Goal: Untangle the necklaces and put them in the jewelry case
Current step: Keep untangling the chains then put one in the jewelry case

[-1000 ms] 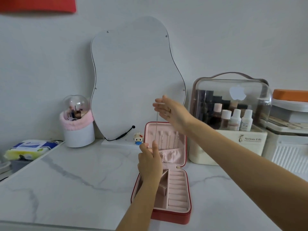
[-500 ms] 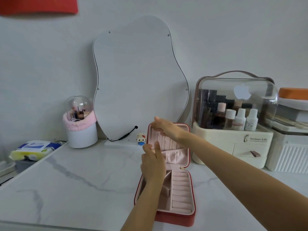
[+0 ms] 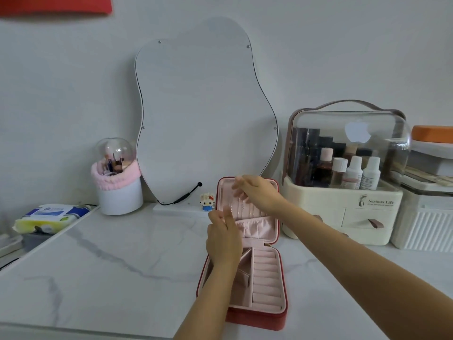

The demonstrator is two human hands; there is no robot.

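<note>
jewelry case [image 3: 259, 312] before mirror [image 3: 203, 106], organizer [image 3: 343, 217] right

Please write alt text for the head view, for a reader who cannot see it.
Two hands reach into the upright lid of an open red jewelry case on a marble table: the right hand near the lid's top, the left hand lower, where thin necklaces hang. Behind stand a wavy mirror and a cosmetics box.

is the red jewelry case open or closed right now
Open. The jewelry case has its lid standing upright, with the pink ring rolls and compartments in its base exposed.
</note>
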